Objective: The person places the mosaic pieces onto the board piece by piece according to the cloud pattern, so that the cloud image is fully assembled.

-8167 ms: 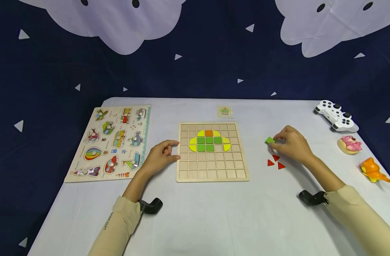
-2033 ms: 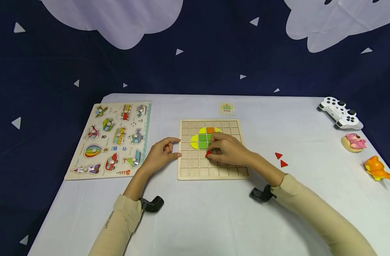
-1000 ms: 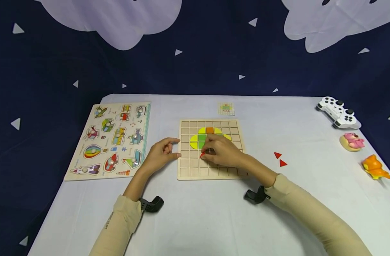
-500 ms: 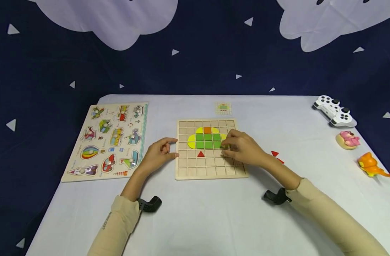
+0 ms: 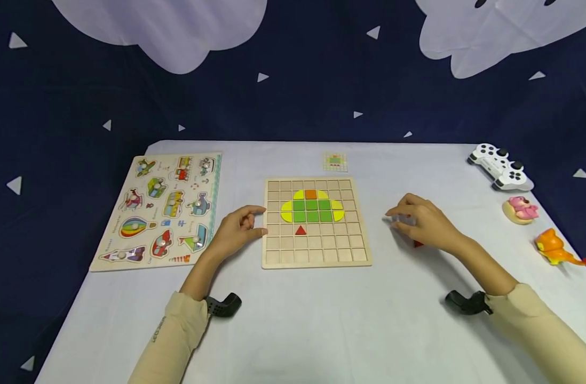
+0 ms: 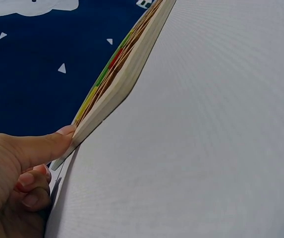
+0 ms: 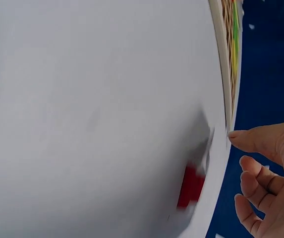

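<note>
On the table lies a wooden grid board [image 5: 317, 256] with yellow, orange and green tiles set in its upper part and one red triangle tile [image 5: 300, 230] below them. My left hand [image 5: 237, 229] rests at the board's left edge, thumb and index fingertip spread along it; the left wrist view has the thumb against the board's [image 6: 117, 96] side. To the right of the board, my right hand [image 5: 425, 221] hovers with thumb and fingers apart, nothing between them. Loose red triangles [image 7: 190, 186] lie on the tabletop below it, blurred in the right wrist view and mostly hidden in the head view.
A small pattern card [image 5: 335, 161] lies behind the board. On the left is a peg puzzle [image 5: 165, 208] with vehicle pictures. Along the right side sit a white game controller [image 5: 501, 167], a pink figure [image 5: 521, 210] and an orange toy [image 5: 557, 248].
A green tile and a red triangle were added to the board. My right hand then let go of the triangle and moved right, over the loose triangles. The left hand stays at the board's edge.
</note>
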Demonstrator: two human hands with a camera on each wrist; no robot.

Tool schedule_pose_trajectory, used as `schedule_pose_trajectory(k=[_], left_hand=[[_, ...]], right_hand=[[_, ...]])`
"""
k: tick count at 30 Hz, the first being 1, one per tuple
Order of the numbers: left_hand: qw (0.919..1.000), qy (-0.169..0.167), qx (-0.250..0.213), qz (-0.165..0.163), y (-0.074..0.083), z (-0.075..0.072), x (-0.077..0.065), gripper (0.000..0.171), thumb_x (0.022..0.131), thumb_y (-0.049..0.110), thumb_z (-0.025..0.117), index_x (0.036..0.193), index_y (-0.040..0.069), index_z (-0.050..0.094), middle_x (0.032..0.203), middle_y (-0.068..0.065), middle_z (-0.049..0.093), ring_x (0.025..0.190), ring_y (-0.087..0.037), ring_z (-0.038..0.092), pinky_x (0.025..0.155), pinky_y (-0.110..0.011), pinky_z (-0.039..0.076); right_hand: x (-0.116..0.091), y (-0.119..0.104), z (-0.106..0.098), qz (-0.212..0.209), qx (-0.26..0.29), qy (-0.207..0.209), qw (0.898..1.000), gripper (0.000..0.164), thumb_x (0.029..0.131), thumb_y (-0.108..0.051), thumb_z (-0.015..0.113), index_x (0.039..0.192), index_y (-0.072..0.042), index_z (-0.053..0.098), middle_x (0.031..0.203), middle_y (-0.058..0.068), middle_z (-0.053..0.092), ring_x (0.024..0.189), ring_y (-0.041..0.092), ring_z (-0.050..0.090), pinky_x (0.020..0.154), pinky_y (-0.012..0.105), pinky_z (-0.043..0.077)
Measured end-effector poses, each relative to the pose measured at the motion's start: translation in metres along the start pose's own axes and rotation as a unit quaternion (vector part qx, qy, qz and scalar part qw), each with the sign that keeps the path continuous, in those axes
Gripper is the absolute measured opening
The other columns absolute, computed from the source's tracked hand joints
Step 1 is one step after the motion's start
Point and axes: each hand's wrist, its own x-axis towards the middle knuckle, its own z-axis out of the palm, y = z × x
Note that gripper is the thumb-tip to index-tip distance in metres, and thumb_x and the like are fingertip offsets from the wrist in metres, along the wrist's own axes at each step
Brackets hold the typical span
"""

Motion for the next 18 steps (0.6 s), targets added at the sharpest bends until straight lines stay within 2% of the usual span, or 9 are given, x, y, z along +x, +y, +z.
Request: schedule_pose_trajectory(k=[6,10,14,18], left_hand=[[1.0000,-0.001,0.007,0.000,0.000,-0.002,-0.001,0.048,0.086,0.009,0.077,0.131,0.003,0.060,0.076,-0.001,0.043,0.064,-0.012,0.036,0.061,-0.023,0.032],[1.0000,0.003,0.007,-0.002,0.000,-0.003,-0.001,0.048,0.085,0.009,0.077,0.130,0.004,0.061,0.076,-0.002,0.043,0.064,-0.013,0.036,0.061,-0.023,0.031],[1.0000,0.001,0.003,0.000,0.001,-0.002,-0.001,0.048,0.086,0.009,0.077,0.131,0.004,0.060,0.076,-0.002,0.043,0.064,-0.012,0.036,0.061,-0.022,0.032],[1.0000,0.000,0.003,0.001,0.002,-0.001,-0.001,0.049,0.085,0.008,0.077,0.131,0.003,0.060,0.075,-0.001,0.042,0.064,-0.012,0.036,0.061,-0.023,0.032]], right_hand=[[-0.017,0.018,-0.008,0.005,-0.010,0.007,1.000,0.033,0.075,0.006,0.073,0.105,-0.007,0.077,0.094,0.003,0.060,0.079,0.017,0.050,0.065,0.031,0.039],[-0.023,0.023,-0.010,0.005,-0.017,0.004,1.000,0.040,0.072,0.006,0.072,0.109,-0.008,0.075,0.094,0.003,0.058,0.079,0.017,0.050,0.067,0.032,0.040],[-0.026,0.024,-0.008,0.012,-0.022,-0.001,1.000,0.038,0.074,0.001,0.078,0.110,-0.009,0.075,0.094,0.003,0.058,0.080,0.016,0.050,0.067,0.032,0.040],[-0.026,0.025,-0.004,0.013,-0.024,-0.001,1.000,0.030,0.076,-0.004,0.081,0.105,-0.008,0.077,0.094,0.003,0.058,0.079,0.015,0.049,0.067,0.032,0.040]])
